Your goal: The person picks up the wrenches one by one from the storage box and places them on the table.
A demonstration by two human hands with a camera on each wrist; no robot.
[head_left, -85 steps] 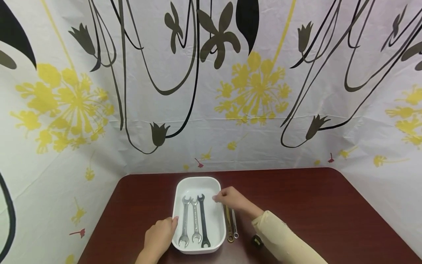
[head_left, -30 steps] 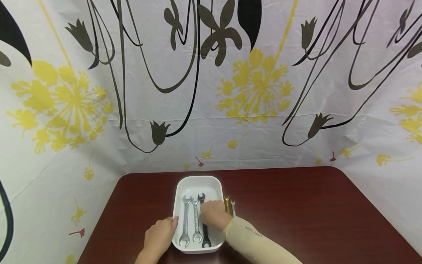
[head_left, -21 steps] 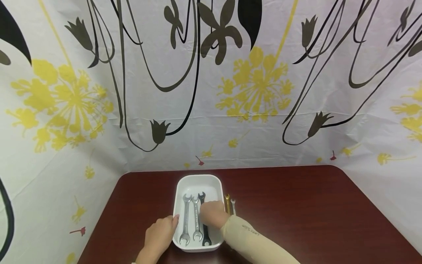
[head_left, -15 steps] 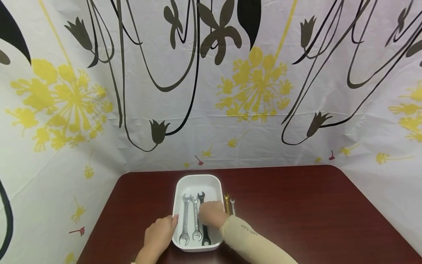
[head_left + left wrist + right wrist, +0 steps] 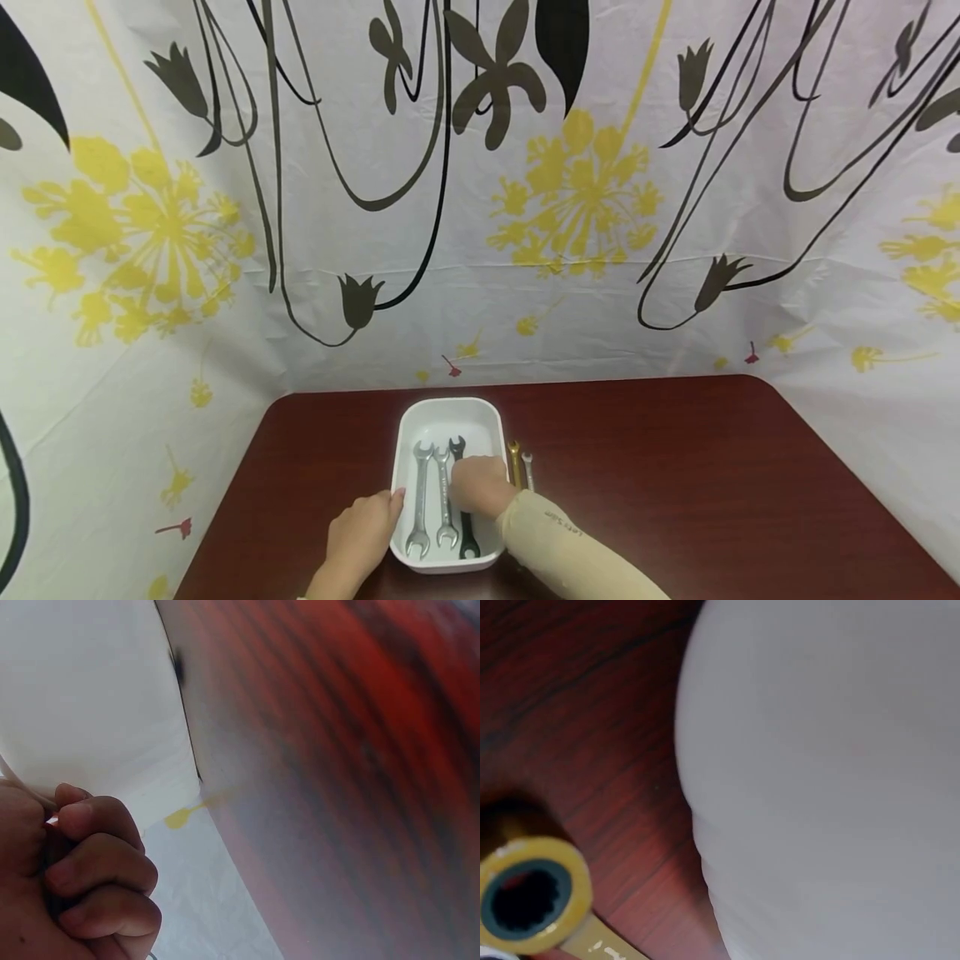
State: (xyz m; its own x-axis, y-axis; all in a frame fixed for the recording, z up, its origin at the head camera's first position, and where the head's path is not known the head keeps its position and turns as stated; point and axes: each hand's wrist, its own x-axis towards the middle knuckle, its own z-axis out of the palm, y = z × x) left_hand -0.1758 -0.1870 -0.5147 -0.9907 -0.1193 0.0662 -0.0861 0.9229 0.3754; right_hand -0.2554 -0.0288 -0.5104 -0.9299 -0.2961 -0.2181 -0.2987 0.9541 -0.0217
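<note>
A white tray stands on the dark red table, holding two silver open-end wrenches and one black wrench side by side. My left hand grips the tray's left rim, thumb over the edge; in the left wrist view its fingers curl below the white wall. Inside the tray, my right hand is bent down over the black wrench's middle, holding it with fingertips hidden beneath the hand. The right wrist view is mostly filled by the tray's white outer side.
Just right of the tray lie a gold wrench and a thin silver wrench, partly covered by the right sleeve. The gold wrench's ring end shows in the right wrist view. Behind the table hangs a patterned white cloth.
My right hand has moved from beside the tray's right rim down onto the black wrench, staying nearly still there for the last second. A small black object is now hidden by the sleeve.
</note>
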